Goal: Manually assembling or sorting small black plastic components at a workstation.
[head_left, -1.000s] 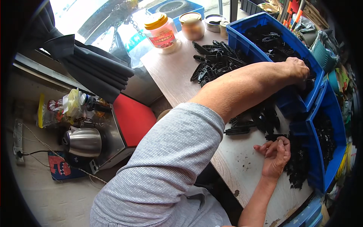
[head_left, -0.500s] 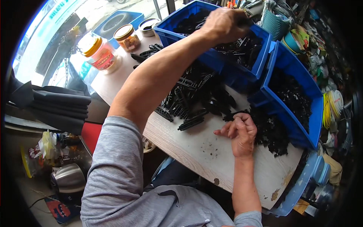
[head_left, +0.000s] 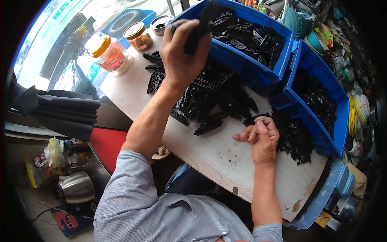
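Observation:
My left hand (head_left: 181,60) is raised over the back of the table, by the near left corner of a blue bin (head_left: 250,62). Its fingers are wrapped round a long black plastic piece (head_left: 206,20); whether there is more than one I cannot tell. Similar black pieces fill that bin, and a heap of them (head_left: 207,94) lies on the table below. My right hand (head_left: 264,139) rests low on the table beside a pile of small black parts (head_left: 298,145). Its fingers are curled in, and anything inside them is hidden.
A second blue bin (head_left: 342,117) with small black bits stands at the right. Jars with yellow lids (head_left: 98,46) and an open round tin (head_left: 161,22) stand at the back left. The pale tabletop (head_left: 209,157) has chipped front edges. A metal kettle (head_left: 76,187) is at lower left.
My left hand has come back from over the rear blue bin, moving left and nearer, and a long black plastic piece now shows in it. My right hand keeps its curled pose.

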`<action>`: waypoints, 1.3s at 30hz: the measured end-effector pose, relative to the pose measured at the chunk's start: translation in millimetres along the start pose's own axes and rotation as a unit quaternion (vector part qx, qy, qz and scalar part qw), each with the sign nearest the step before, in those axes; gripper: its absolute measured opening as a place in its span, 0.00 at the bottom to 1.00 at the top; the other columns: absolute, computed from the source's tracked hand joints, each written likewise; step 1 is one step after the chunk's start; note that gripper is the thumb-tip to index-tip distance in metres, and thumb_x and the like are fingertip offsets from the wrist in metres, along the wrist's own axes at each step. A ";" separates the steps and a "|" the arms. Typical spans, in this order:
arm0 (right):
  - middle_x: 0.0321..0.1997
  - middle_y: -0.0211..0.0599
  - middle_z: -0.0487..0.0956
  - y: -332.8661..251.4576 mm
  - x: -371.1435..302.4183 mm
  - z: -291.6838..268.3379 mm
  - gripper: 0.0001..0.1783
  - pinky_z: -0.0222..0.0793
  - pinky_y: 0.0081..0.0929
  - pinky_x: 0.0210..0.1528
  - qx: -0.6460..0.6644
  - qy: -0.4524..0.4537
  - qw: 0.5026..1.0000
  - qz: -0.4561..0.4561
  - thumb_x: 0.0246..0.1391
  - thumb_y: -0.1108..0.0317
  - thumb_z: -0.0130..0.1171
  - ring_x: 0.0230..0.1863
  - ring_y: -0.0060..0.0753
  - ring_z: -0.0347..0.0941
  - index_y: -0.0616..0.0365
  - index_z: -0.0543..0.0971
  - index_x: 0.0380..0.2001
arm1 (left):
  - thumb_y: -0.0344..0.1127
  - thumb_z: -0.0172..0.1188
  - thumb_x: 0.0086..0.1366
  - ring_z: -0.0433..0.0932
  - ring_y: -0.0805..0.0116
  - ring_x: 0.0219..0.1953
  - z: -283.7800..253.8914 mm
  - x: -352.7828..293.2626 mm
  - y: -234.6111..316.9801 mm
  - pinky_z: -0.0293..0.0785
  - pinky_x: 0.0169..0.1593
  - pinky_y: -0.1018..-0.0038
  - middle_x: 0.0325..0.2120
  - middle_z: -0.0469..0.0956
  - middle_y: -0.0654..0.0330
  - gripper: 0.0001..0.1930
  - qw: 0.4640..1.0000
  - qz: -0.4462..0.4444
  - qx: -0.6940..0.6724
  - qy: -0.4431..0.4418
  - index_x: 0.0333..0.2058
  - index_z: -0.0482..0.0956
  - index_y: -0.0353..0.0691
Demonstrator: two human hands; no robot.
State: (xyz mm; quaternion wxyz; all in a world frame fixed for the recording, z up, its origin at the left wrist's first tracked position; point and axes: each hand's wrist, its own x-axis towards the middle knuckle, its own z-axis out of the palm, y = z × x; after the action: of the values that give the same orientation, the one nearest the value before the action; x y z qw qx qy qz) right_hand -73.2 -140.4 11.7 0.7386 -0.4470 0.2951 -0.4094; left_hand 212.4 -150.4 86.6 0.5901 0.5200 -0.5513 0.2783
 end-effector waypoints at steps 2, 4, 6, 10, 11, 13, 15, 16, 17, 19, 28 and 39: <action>0.16 0.28 0.69 0.1 -0.5 -0.5 0.09 0.85 0.50 0.32 -0.004 -0.005 1.000 -0.003 0.64 0.64 0.53 0.24 0.27 0.75 0.58 0.75 0.39 | 0.26 0.70 0.56 0.80 0.59 0.39 -7.2 -21.0 1.7 0.75 0.46 0.70 0.39 0.80 0.52 0.16 0.999 -0.017 -0.007 -0.029 0.44 0.80 0.35; 0.16 0.29 0.69 0.2 -0.1 -1.3 0.09 0.85 0.50 0.32 -0.007 -0.010 1.000 -0.005 0.64 0.64 0.53 0.24 0.27 0.75 0.58 0.74 0.39 | 0.27 0.70 0.56 0.80 0.55 0.44 -11.8 -37.8 3.8 0.76 0.49 0.66 0.41 0.80 0.52 0.16 0.991 -0.092 0.026 -0.097 0.44 0.81 0.39; 0.16 0.29 0.70 0.2 -0.4 -0.8 0.09 0.85 0.49 0.32 -0.002 -0.008 1.000 -0.002 0.64 0.64 0.52 0.24 0.27 0.75 0.58 0.74 0.39 | 0.31 0.71 0.53 0.78 0.53 0.47 -11.4 -40.8 3.7 0.76 0.49 0.64 0.42 0.79 0.53 0.18 0.986 -0.067 0.089 -0.121 0.44 0.81 0.43; 0.16 0.29 0.70 -0.5 -1.0 -0.6 0.09 0.85 0.50 0.32 -0.005 -0.005 1.000 -0.006 0.64 0.64 0.53 0.24 0.27 0.75 0.59 0.74 0.39 | 0.39 0.73 0.49 0.70 0.48 0.58 -6.3 -48.9 5.7 0.69 0.57 0.55 0.48 0.76 0.53 0.22 0.974 -0.039 0.148 -0.169 0.45 0.82 0.49; 0.16 0.29 0.70 -0.2 -0.9 -0.7 0.09 0.85 0.49 0.32 -0.001 -0.007 1.000 -0.003 0.64 0.64 0.53 0.24 0.27 0.75 0.59 0.74 0.39 | 0.38 0.74 0.50 0.71 0.45 0.58 -8.5 -48.2 8.3 0.69 0.60 0.55 0.53 0.73 0.48 0.27 0.972 -0.036 0.133 -0.188 0.51 0.80 0.46; 0.16 0.29 0.70 -0.2 -1.0 -0.5 0.09 0.85 0.49 0.32 0.003 -0.008 1.000 -0.002 0.64 0.64 0.53 0.24 0.27 0.75 0.59 0.74 0.39 | 0.39 0.74 0.51 0.70 0.44 0.58 -7.5 -50.9 10.0 0.69 0.60 0.55 0.55 0.71 0.47 0.29 0.974 -0.033 0.106 -0.198 0.53 0.78 0.46; 0.16 0.29 0.70 -0.1 -0.5 0.1 0.10 0.85 0.50 0.32 0.002 -0.006 1.000 -0.001 0.64 0.64 0.53 0.23 0.27 0.75 0.60 0.74 0.39 | 0.40 0.73 0.52 0.68 0.42 0.60 -7.4 -50.2 13.3 0.67 0.61 0.54 0.58 0.67 0.44 0.32 0.969 -0.026 0.061 -0.239 0.57 0.75 0.48; 0.16 0.29 0.70 0.0 -0.4 0.2 0.10 0.85 0.50 0.32 0.000 -0.006 1.000 -0.005 0.64 0.64 0.53 0.23 0.27 0.75 0.60 0.74 0.39 | 0.42 0.74 0.52 0.66 0.42 0.61 -6.9 -50.5 16.5 0.66 0.63 0.54 0.58 0.67 0.44 0.32 0.965 -0.019 0.075 -0.252 0.57 0.75 0.47; 0.16 0.29 0.70 0.4 -0.6 0.0 0.10 0.85 0.49 0.32 0.000 -0.009 1.000 -0.002 0.63 0.64 0.53 0.23 0.27 0.75 0.60 0.74 0.39 | 0.42 0.74 0.53 0.65 0.42 0.62 -6.1 -51.1 20.1 0.65 0.63 0.54 0.59 0.67 0.44 0.32 0.961 -0.013 0.085 -0.261 0.57 0.75 0.47; 0.15 0.29 0.70 -1.9 -0.6 1.4 0.10 0.85 0.49 0.32 -0.002 -0.006 1.000 -0.003 0.63 0.64 0.54 0.22 0.27 0.74 0.60 0.74 0.39 | 0.43 0.74 0.53 0.64 0.41 0.63 -3.9 -50.0 25.8 0.64 0.64 0.54 0.59 0.66 0.44 0.32 0.958 -0.005 0.093 -0.270 0.57 0.75 0.47; 0.14 0.29 0.69 -1.2 -0.1 0.4 0.09 0.85 0.48 0.31 0.011 0.013 1.000 0.002 0.62 0.64 0.56 0.22 0.27 0.74 0.59 0.76 0.38 | 0.46 0.71 0.58 0.71 0.47 0.58 45.4 17.4 39.8 0.70 0.58 0.56 0.54 0.73 0.47 0.27 0.975 0.057 0.039 -0.211 0.55 0.78 0.45; 0.14 0.32 0.69 1.5 0.4 -2.6 0.09 0.85 0.50 0.33 0.037 -0.011 0.999 0.021 0.63 0.65 0.55 0.22 0.31 0.76 0.61 0.76 0.38 | 0.67 0.65 0.52 0.64 0.38 0.64 210.8 54.1 -9.5 0.66 0.63 0.48 0.63 0.64 0.46 0.45 0.798 0.004 0.100 -0.594 0.68 0.64 0.64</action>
State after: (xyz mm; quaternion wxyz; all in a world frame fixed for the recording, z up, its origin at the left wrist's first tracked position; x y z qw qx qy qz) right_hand -74.6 -141.4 9.2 0.7664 -0.4172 0.2812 -0.3995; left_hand 157.7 -360.6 103.2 0.0904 0.6372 -0.7648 -0.0290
